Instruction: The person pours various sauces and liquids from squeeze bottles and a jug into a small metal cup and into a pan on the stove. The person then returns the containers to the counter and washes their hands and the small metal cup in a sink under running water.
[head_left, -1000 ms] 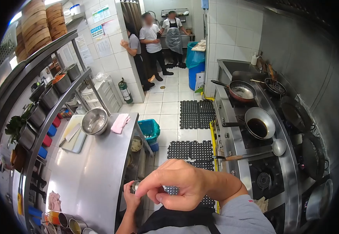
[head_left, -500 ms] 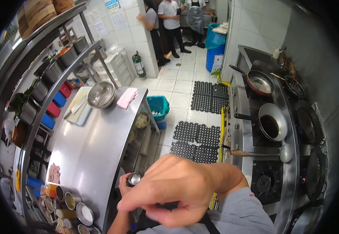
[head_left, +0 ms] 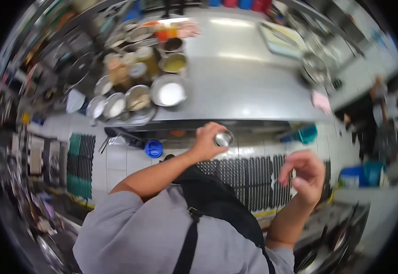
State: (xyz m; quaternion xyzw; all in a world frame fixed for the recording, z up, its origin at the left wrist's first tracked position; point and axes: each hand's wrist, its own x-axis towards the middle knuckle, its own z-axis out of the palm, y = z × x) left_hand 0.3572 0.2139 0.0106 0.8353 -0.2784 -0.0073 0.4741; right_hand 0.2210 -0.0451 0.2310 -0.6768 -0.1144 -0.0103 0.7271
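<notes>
Sitting in left hand (head_left: 205, 143): cup (head_left: 224, 138)

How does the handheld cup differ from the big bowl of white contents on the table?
The cup is in the left hand; the bowl stands on the table. The cup looks smaller than the bowl. The cup shows bare metal inside; the bowl, white contents. Both are round and open-topped.

2 pink cloths (head_left: 320, 102) on counter (head_left: 240, 86) | knife (head_left: 284, 36) on cutting board (head_left: 279, 48) | metal bowl (head_left: 315, 68) nearby

Shiny steel table (head_left: 244, 86) beside pale tiled floor (head_left: 116, 157) with black mats (head_left: 259, 180).
</notes>
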